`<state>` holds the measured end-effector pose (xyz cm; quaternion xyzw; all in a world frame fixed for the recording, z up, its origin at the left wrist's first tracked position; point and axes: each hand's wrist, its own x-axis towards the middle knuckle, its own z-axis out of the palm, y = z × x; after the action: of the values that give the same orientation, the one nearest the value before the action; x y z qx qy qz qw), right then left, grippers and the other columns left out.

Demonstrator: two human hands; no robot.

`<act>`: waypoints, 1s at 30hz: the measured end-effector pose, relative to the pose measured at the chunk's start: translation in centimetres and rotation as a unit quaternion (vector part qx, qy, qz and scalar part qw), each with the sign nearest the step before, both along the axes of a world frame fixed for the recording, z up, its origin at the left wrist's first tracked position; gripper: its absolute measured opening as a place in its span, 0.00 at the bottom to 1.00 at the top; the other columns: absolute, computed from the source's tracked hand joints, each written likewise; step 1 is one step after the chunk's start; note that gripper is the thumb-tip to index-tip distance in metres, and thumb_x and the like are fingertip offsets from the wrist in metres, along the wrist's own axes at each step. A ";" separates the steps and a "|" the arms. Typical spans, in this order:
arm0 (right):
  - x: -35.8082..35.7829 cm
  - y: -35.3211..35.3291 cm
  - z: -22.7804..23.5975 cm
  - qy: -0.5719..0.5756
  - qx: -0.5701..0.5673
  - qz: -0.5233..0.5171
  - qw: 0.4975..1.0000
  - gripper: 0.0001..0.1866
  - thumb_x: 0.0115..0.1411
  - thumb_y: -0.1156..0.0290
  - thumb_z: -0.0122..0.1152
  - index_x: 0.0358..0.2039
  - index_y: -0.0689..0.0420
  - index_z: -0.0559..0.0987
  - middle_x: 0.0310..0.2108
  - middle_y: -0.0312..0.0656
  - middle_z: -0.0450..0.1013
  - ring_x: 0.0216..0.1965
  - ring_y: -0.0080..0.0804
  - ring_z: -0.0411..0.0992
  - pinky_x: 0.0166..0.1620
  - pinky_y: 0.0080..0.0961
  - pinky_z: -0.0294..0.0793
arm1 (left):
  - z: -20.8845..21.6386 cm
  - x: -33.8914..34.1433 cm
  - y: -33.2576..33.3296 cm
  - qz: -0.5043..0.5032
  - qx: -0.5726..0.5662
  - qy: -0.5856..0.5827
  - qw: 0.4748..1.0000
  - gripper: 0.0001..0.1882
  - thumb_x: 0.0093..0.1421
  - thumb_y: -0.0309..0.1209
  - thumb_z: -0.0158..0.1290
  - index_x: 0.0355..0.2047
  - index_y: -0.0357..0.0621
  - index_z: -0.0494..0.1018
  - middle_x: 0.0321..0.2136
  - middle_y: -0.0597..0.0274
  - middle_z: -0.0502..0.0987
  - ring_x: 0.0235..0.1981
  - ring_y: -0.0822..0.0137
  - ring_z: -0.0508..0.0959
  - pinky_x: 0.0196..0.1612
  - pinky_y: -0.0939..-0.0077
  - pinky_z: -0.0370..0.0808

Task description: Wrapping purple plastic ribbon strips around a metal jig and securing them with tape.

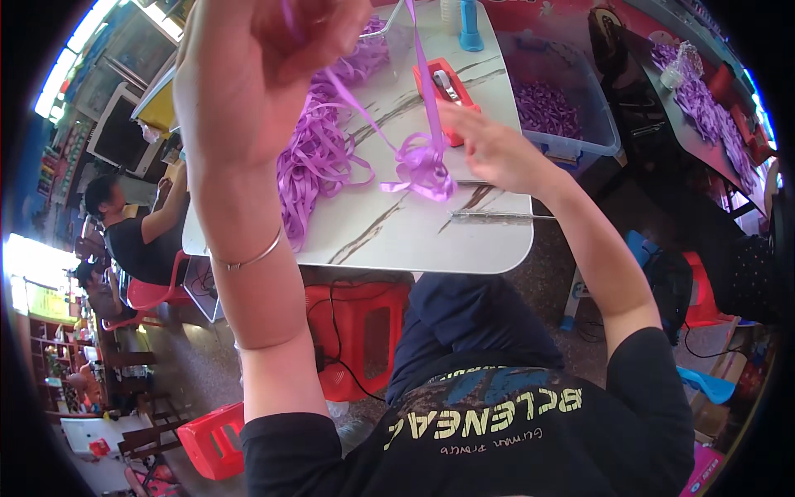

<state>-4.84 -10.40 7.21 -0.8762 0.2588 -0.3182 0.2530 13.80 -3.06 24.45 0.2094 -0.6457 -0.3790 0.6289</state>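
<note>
My left hand [257,74] is raised high over the table's left side, its fingers curled around a purple ribbon. One ribbon strand slants from it down to a looped purple ribbon bow [424,168], which hangs over the tabletop. Another strand rises from the bow past the picture's upper edge. My right hand [509,157] is just right of the bow, fingers stretched out and partly overlapping the red tape dispenser [447,87] behind; I see nothing held in it. A big heap of purple ribbon [319,157] lies beside and behind my left forearm.
The white marbled table [373,244] ends close to my lap. A thin metal rod [497,216] juts over its right edge. A clear bin [592,137] with purple pieces stands at the right, a blue bottle-like object [470,29] at the back. A red stool [356,323] is below; another person [137,232] sits left.
</note>
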 end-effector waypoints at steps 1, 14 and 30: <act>1.1 -0.4 -0.1 0.066 0.008 0.063 0.996 0.34 0.43 0.88 0.48 0.54 0.51 0.64 0.55 0.36 0.62 0.38 0.28 0.69 0.36 0.18 0.69 | 0.1 0.2 0.4 0.000 -0.002 0.000 1.000 0.16 0.62 0.35 0.38 0.38 0.35 0.70 0.39 0.44 0.74 0.13 0.73 0.68 0.12 0.90 0.59; 6.1 -4.0 -2.3 0.069 0.348 0.269 0.896 0.13 0.62 0.65 0.48 0.34 0.60 0.76 0.23 0.35 0.71 0.24 0.19 0.66 0.31 0.18 0.66 | 2.7 11.3 14.3 -0.146 -0.063 0.151 0.976 0.04 0.49 0.19 0.41 0.21 0.40 0.65 0.23 0.63 0.66 0.08 0.79 0.61 0.07 0.88 0.48; 5.7 -7.0 -0.2 -0.027 0.426 0.139 0.894 0.15 0.62 0.64 0.46 0.37 0.61 0.76 0.21 0.29 0.67 0.22 0.14 0.66 0.24 0.13 0.64 | -0.7 14.9 19.1 -0.171 -0.198 0.271 0.926 0.04 0.46 0.17 0.46 0.17 0.33 0.67 0.31 0.56 0.69 0.04 0.77 0.63 0.05 0.86 0.52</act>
<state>0.86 -17.36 6.99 -0.7026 0.2379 -0.1629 0.6506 28.66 16.09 23.77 -0.1434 -0.5383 -0.3875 0.7345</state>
